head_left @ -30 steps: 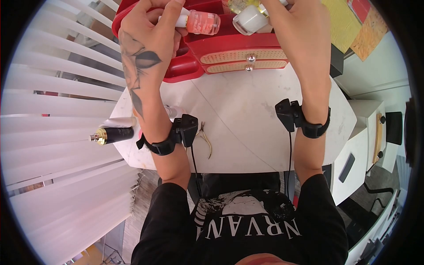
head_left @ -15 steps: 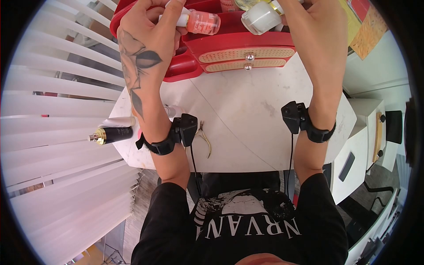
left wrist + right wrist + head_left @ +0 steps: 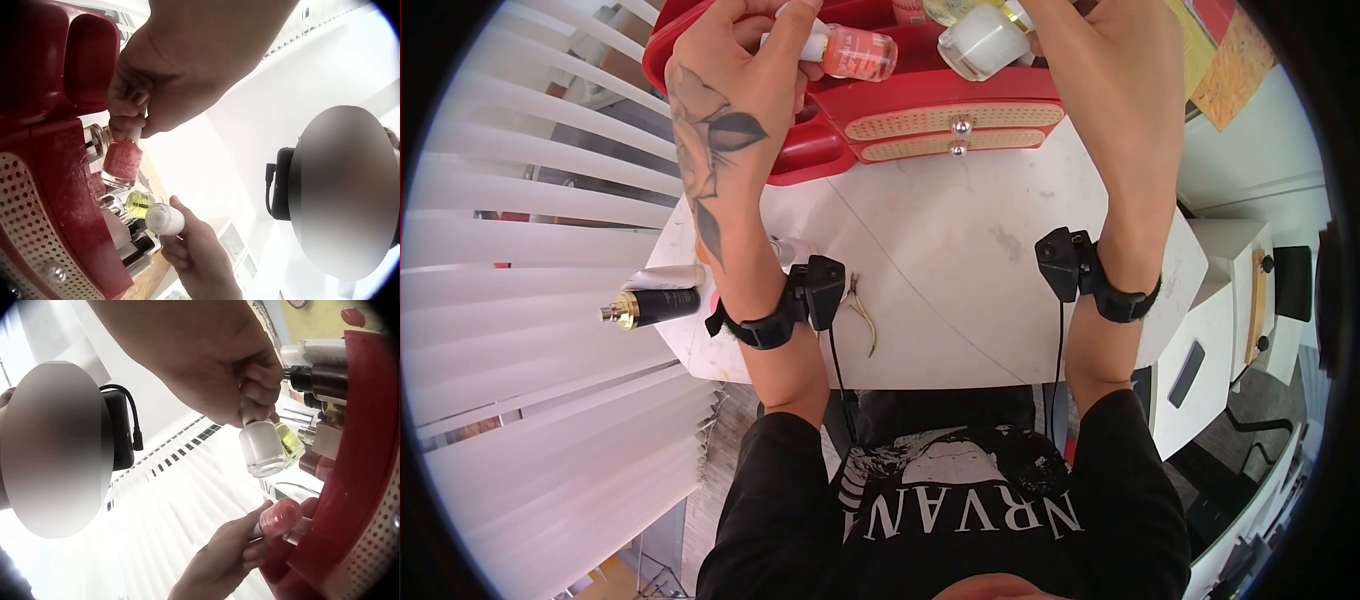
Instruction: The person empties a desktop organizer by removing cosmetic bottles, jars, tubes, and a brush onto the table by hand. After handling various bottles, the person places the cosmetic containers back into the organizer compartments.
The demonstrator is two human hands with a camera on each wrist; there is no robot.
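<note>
My left hand [image 3: 785, 40] pinches the white cap of a coral nail polish bottle [image 3: 858, 53] lying sideways over the red organizer [image 3: 940, 100]. In the left wrist view the left hand's fingers [image 3: 128, 119] grip the cap above the coral bottle [image 3: 122, 164]. My right hand [image 3: 1040, 20] holds a white polish bottle [image 3: 980, 40] by its cap, just right of the coral one. The right wrist view shows the white bottle [image 3: 262, 447] hanging from the right hand [image 3: 253, 394], with the coral bottle [image 3: 278, 515] and left hand [image 3: 225, 556] below it.
The organizer has two cream perforated drawers with silver knobs [image 3: 960, 127] and several other bottles [image 3: 325, 381] in its top. On the white table [image 3: 960, 270] lie nail nippers [image 3: 863, 310], a black gold-capped bottle [image 3: 655, 305] and a white tube [image 3: 665, 277]. Blinds [image 3: 520, 200] hang at left.
My right hand has carried the white bottle a little farther up and to the right over the organizer. The left hand and coral bottle have barely moved.
</note>
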